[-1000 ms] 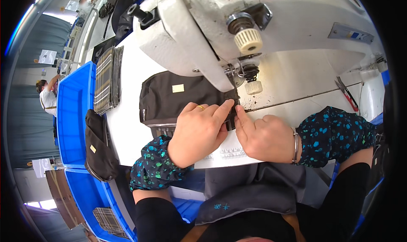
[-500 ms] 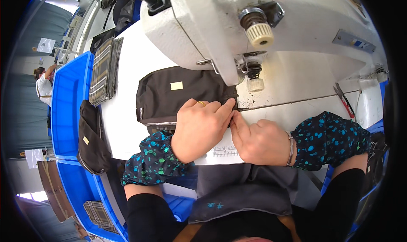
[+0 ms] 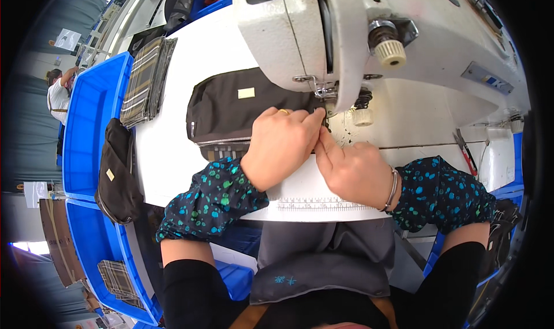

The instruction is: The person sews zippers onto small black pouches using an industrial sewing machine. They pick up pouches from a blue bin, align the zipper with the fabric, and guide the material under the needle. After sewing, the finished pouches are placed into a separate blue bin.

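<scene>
While hands (image 3: 283, 147) (image 3: 359, 174) touch pouch (image 3: 222, 108), more ruler's (image 3: 309, 204) vis. now.

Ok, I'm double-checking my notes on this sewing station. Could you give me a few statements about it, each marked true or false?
1. The left grip touches a dark bag. True.
2. The scissors lie left of the left grip. False: they lie right of the right grip.
3. A ring sits on the left grip. True.
4. The right grip's wrist is bare. False: a bracelet circles it.
5. The picture's lower blue bin holds plaid cloth. True.
</scene>
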Motion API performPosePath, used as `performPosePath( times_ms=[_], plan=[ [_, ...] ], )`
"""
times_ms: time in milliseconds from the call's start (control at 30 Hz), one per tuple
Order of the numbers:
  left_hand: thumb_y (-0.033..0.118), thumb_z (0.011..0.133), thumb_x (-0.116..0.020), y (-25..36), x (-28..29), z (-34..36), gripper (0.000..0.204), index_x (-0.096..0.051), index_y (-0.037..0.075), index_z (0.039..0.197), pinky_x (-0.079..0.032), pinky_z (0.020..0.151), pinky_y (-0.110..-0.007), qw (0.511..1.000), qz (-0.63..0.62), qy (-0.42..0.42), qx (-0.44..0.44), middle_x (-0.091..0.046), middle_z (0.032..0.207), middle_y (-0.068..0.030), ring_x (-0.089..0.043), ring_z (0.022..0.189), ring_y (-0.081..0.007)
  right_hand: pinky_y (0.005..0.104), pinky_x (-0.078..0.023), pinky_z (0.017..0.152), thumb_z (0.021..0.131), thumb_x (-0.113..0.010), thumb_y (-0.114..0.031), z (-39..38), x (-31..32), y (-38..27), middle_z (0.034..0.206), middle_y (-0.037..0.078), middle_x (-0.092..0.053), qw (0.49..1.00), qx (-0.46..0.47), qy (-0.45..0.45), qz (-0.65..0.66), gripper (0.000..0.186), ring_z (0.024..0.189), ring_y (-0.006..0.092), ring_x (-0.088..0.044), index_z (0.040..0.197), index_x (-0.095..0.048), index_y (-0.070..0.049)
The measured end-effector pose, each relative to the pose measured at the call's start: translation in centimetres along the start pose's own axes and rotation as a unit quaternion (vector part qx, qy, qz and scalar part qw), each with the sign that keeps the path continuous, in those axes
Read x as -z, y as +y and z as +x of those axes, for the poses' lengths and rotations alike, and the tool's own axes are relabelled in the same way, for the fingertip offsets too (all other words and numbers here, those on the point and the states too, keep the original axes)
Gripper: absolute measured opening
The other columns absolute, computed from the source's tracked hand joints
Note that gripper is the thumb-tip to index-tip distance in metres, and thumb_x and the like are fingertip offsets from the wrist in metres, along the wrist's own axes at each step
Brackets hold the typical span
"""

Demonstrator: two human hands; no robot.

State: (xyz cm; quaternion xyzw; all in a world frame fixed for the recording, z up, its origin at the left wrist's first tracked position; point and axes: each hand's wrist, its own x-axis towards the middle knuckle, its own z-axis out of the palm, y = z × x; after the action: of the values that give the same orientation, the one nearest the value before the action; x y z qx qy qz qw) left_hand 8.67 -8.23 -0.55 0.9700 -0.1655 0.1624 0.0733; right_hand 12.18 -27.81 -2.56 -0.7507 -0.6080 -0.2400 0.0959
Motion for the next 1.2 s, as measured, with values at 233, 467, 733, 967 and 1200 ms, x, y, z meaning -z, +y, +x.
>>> performPosePath(
  times_ms=[233, 467, 733, 967, 1200],
  plan=[
    [0.021, 0.087, -0.074, -0.4, 0.3, 0.6, 0.023, -0.078, 0.011, 0.108, -0.05, 0.062, -0.036, 1.0, 0.013, 0.015, 0.012, -0.066, 0.076, -0.0031, -0.067, 0.065, -0.0248, 0.0283, -0.046, 0.045, 0.075, -0.067, -0.013, 0.1, -0.4, 0.8, 0.105, 0.031, -0.074, 1.0, -0.009, 0.0, -0.009, 0.028, 0.047, 0.0132, -0.06, 0.093, -0.073, 0.008],
    [0.01, 0.076, -0.08, 1.2, 2.1, -1.0, 0.018, -0.079, 0.012, 0.093, -0.049, 0.06, -0.033, 0.996, 0.061, 0.057, -0.009, -0.058, 0.084, 0.001, -0.061, 0.067, -0.0187, 0.0297, -0.048, 0.047, 0.077, -0.067, -0.015, -0.2, -0.6, 0.9, 0.107, 0.027, -0.074, 0.999, -0.01, 0.014, 0.032, 0.028, 0.051, 0.0136, -0.061, 0.095, -0.073, 0.005],
    [0.006, 0.067, -0.077, 1.4, 1.6, -1.6, 0.037, -0.081, 0.015, 0.103, -0.052, 0.062, -0.031, 0.999, 0.033, 0.035, 0.003, -0.061, 0.094, 0.0013, -0.064, 0.078, -0.0179, 0.0287, -0.049, 0.048, 0.08, -0.066, -0.016, -0.3, -0.2, 0.4, 0.11, 0.025, -0.073, 0.998, -0.003, 0.013, 0.054, 0.029, 0.053, 0.013, -0.063, 0.1, -0.073, 0.004],
    [0.014, 0.075, -0.073, 1.2, 1.3, -1.4, 0.029, -0.078, 0.013, 0.104, -0.054, 0.064, -0.033, 1.0, 0.026, 0.016, -0.002, -0.059, 0.097, -0.0003, -0.063, 0.086, -0.0202, 0.0283, -0.049, 0.048, 0.081, -0.065, -0.015, -0.3, -0.2, 0.3, 0.111, 0.026, -0.072, 0.998, -0.003, 0.014, 0.059, 0.027, 0.052, 0.0131, -0.063, 0.099, -0.072, 0.004],
    [0.005, 0.071, -0.077, 1.1, 1.8, -1.1, 0.039, -0.081, 0.019, 0.107, -0.056, 0.065, -0.034, 0.999, -0.01, 0.012, 0.032, -0.069, 0.109, 0.0013, -0.067, 0.088, -0.0243, 0.0294, -0.049, 0.046, 0.081, -0.067, -0.014, -0.3, -0.5, 0.3, 0.111, 0.025, -0.072, 0.997, -0.016, 0.015, 0.076, 0.025, 0.051, 0.0142, -0.063, 0.097, -0.07, 0.004]
  ],
)
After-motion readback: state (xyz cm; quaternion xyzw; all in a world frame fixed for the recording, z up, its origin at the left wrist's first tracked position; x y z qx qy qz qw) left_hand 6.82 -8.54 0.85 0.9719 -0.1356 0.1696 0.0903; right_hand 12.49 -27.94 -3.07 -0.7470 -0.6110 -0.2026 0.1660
